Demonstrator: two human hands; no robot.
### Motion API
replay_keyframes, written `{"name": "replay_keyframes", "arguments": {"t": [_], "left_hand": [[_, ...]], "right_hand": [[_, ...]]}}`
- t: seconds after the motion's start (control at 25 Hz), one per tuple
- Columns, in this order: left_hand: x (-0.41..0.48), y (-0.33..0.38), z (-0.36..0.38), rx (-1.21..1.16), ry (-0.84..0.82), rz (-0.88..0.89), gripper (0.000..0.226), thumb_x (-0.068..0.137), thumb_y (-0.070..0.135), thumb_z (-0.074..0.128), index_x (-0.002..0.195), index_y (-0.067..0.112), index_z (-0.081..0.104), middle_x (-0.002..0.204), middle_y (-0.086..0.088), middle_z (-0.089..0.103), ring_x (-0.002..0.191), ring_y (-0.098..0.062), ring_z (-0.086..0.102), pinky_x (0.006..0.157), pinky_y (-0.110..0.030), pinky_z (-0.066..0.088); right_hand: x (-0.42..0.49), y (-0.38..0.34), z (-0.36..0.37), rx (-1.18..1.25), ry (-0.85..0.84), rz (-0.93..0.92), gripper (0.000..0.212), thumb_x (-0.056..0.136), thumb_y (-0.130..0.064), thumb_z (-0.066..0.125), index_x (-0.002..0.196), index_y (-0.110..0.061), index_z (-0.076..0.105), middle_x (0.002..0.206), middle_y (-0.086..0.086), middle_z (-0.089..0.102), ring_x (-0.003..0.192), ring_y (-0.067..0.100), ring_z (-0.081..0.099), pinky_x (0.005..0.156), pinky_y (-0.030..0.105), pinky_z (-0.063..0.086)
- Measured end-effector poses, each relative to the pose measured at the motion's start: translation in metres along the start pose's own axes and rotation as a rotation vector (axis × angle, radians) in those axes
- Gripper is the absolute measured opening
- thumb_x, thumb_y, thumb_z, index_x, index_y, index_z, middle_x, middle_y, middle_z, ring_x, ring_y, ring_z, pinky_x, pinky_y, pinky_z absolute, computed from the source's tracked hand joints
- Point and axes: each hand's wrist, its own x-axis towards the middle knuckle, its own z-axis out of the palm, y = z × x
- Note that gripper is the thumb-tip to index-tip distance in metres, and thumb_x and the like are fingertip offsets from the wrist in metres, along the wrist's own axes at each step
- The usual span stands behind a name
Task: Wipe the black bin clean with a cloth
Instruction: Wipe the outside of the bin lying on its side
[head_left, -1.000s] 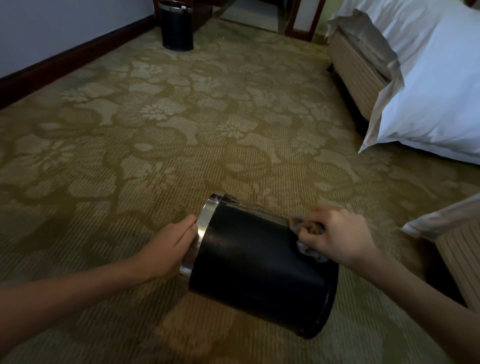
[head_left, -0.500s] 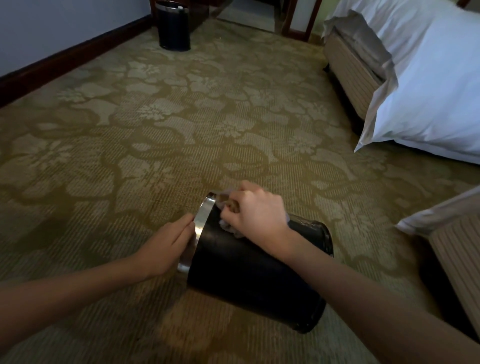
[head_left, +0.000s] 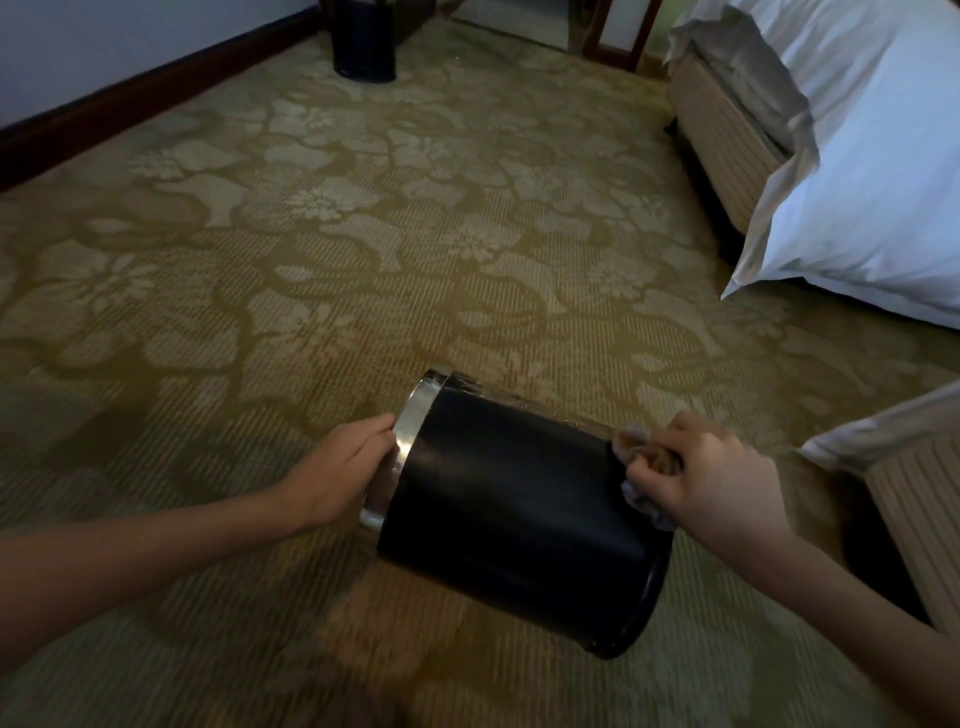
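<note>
A black bin (head_left: 509, 509) lay tipped on its side on a patterned olive-and-beige carpet (head_left: 363, 260), low in the head view, its mouth turned to the left and its base to the lower right. A silver rim (head_left: 410, 431) ringed the mouth. The person's left hand (head_left: 348, 467) gripped that rim, fingers curled over its edge. The right hand (head_left: 711, 478) was closed around a bunched grey-brown cloth (head_left: 644, 457), pressing it against the bin's dark side wall near the base end. Both forearms were bare. Well apart, at the top of the view, a 2nd dark bin (head_left: 363, 41) stood upright by a dark skirting board (head_left: 130, 109). A bed (head_left: 857, 156) with white bedding filled the upper right.
</note>
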Motion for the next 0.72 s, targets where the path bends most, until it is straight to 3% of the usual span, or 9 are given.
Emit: {"name": "replay_keyframes", "arguments": {"t": [0.12, 0.24, 0.36, 0.44, 0.56, 0.72], "left_hand": [[0.015, 0.014, -0.003, -0.035, 0.045, -0.008, 0.046, 0.099, 0.009, 0.034, 0.058, 0.022, 0.05, 0.054, 0.007, 0.053, 0.052, -0.004, 0.048, 0.051, -0.018, 0.039], [0.013, 0.017, 0.001, -0.034, 0.067, -0.024, 0.041, 0.099, 0.01, 0.034, 0.062, 0.021, 0.048, 0.056, 0.006, 0.05, 0.054, -0.007, 0.047, 0.052, -0.02, 0.039], [0.002, 0.016, 0.003, -0.074, 0.06, -0.054, 0.035, 0.101, 0.014, 0.035, 0.072, 0.018, 0.054, 0.062, 0.007, 0.058, 0.058, -0.003, 0.053, 0.058, -0.017, 0.044], [-0.001, 0.017, 0.001, -0.123, 0.017, -0.059, 0.033, 0.103, 0.017, 0.036, 0.077, 0.013, 0.055, 0.065, 0.003, 0.057, 0.06, -0.009, 0.053, 0.058, -0.023, 0.044], [-0.01, 0.017, 0.001, -0.219, -0.001, -0.085, 0.032, 0.104, 0.02, 0.036, 0.079, 0.012, 0.054, 0.063, 0.008, 0.058, 0.058, -0.003, 0.053, 0.056, -0.015, 0.041], [-0.015, 0.015, 0.002, -0.279, 0.049, -0.094, 0.034, 0.103, 0.016, 0.037, 0.085, -0.004, 0.057, 0.077, -0.004, 0.057, 0.072, -0.008, 0.051, 0.069, -0.026, 0.041]], "right_hand": [[-0.018, -0.002, -0.001, 0.07, 0.049, -0.043, 0.017, 0.078, -0.047, 0.069, 0.073, -0.03, 0.069, 0.077, -0.014, 0.05, 0.062, 0.006, 0.05, 0.048, 0.016, 0.023], [-0.041, -0.006, 0.0, 0.06, 0.086, -0.133, 0.024, 0.078, -0.052, 0.059, 0.068, -0.031, 0.064, 0.076, -0.014, 0.049, 0.058, 0.001, 0.049, 0.044, 0.011, 0.025], [-0.04, -0.023, 0.001, 0.086, 0.137, -0.197, 0.027, 0.08, -0.049, 0.056, 0.067, -0.028, 0.067, 0.078, -0.014, 0.053, 0.065, 0.0, 0.049, 0.052, 0.006, 0.023], [-0.027, -0.052, 0.004, 0.104, 0.13, -0.292, 0.026, 0.084, -0.047, 0.056, 0.074, -0.027, 0.07, 0.085, -0.014, 0.057, 0.074, 0.003, 0.054, 0.057, 0.011, 0.031], [0.001, -0.117, 0.014, 0.123, 0.08, -0.377, 0.025, 0.087, -0.045, 0.055, 0.086, -0.027, 0.072, 0.097, -0.01, 0.059, 0.088, 0.008, 0.057, 0.068, 0.023, 0.043], [0.029, -0.187, 0.027, 0.121, 0.135, -0.35, 0.023, 0.088, -0.035, 0.061, 0.078, -0.019, 0.074, 0.089, -0.002, 0.063, 0.084, 0.017, 0.06, 0.066, 0.034, 0.05]]}}
